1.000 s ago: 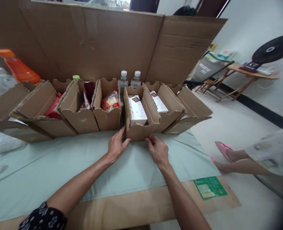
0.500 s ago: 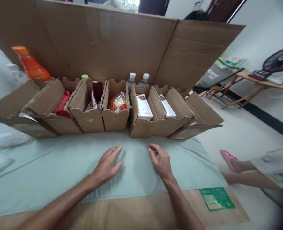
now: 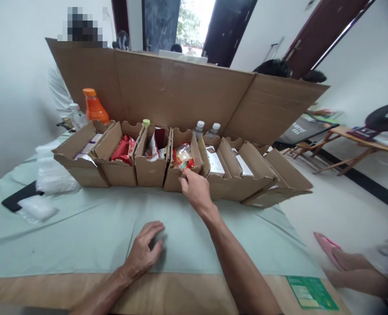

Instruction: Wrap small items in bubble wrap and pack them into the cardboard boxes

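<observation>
My left hand (image 3: 146,247) hovers low over the green cloth (image 3: 92,232), its fingers apart and slightly curled, holding nothing. My right hand (image 3: 195,188) is at the front rim of a narrow cardboard bin (image 3: 172,181). Its fingertips are pinched at the near edge of a clear and red snack packet (image 3: 183,154), which still sits inside that bin; the finger contact is partly hidden. Left of it, a bin (image 3: 151,173) holds a red and white packet (image 3: 152,148). On the right stands a bin (image 3: 225,186) with a white box (image 3: 214,161).
More bins stand in the row, one with red packets (image 3: 123,148). Behind are an orange bottle (image 3: 95,107), clear bottles (image 3: 212,130) and a tall cardboard panel (image 3: 180,87). Plastic wrap (image 3: 54,175) and a black flat item (image 3: 21,197) lie left. A person's leg (image 3: 361,273) is at right.
My right hand has moved forward and left, from over the cloth to the snack packet's bin. My left hand has dropped slightly nearer to me. The view has shifted, showing more of the left side.
</observation>
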Motion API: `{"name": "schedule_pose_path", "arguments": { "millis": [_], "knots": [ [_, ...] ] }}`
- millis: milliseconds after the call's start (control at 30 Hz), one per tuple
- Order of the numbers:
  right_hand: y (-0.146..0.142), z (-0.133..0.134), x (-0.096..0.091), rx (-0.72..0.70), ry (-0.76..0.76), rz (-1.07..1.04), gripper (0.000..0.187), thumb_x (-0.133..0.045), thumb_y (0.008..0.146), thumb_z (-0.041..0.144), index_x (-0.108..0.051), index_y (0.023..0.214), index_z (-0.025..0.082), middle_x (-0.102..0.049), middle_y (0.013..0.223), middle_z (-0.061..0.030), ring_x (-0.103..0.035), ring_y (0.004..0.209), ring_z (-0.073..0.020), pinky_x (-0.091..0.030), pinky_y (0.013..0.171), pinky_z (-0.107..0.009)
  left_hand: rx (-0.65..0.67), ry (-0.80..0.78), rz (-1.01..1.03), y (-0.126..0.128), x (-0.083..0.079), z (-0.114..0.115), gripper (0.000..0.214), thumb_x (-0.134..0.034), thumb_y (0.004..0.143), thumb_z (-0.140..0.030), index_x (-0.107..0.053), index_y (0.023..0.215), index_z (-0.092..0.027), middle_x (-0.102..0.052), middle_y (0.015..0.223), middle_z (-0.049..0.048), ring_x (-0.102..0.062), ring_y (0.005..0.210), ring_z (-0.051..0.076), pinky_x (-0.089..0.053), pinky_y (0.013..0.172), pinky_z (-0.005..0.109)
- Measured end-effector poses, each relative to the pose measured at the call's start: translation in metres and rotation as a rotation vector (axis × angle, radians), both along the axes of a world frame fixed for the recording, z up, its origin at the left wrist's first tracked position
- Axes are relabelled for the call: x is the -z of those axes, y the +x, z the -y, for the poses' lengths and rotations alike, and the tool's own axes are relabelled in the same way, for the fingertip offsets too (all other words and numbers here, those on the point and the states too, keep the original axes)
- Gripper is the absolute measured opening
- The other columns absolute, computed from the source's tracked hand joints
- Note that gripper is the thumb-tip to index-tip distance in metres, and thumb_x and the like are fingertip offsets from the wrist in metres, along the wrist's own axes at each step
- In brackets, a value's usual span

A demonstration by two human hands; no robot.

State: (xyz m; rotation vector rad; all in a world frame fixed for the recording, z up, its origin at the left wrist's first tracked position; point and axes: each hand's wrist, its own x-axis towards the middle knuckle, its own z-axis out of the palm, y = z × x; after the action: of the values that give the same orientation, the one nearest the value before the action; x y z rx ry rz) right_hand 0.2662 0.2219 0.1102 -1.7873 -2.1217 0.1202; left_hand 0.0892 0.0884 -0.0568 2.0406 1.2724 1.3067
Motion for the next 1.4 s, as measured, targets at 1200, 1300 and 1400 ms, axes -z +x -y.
{"name": "schedule_pose_path", "arguments": {
  "millis": [1200,1300,1400],
  "knots": [
    [0.134,0.125,0.121,0.333,-0.071,-0.66,0.06,-0.061,0.082,0.065,-0.064,0.117,0.017,-0.075,0.109,-0.0158,-0.072,0.095,-0.0322,-0.058,0.083,-0.046,0.047,-0.357,0.055,0.016,-0.03,-0.02,0.085,-0.062,0.082,-0.023,-0.031,0.161,-0.017,-0.041,0.164,0.0188,-0.04,0.152,0.035,-0.033,0.124,0.06],
    [0.14,0.159,0.157,0.311,0.003,-0.423,0.065,-0.057,0.088,0.062,-0.063,0.13,0.014,-0.067,0.134,-0.0228,-0.063,0.124,-0.0417,-0.049,0.104,-0.059,0.052,-0.343,-0.028,-0.007,-0.027,-0.006,0.065,-0.065,0.078,-0.021,-0.059,0.143,-0.017,-0.064,0.145,0.0155,-0.054,0.141,0.034,-0.043,0.119,0.055],
    [0.154,0.182,0.191,0.114,0.02,-0.275,0.052,-0.06,0.089,0.054,-0.069,0.123,0.016,-0.064,0.14,-0.0223,-0.06,0.128,-0.0462,-0.044,0.109,-0.065,0.065,-0.298,-0.122,-0.041,-0.032,0.013,0.043,-0.066,0.078,-0.021,-0.074,0.12,-0.023,-0.077,0.123,0.0082,-0.064,0.128,0.029,-0.053,0.11,0.047]
  ]
}}
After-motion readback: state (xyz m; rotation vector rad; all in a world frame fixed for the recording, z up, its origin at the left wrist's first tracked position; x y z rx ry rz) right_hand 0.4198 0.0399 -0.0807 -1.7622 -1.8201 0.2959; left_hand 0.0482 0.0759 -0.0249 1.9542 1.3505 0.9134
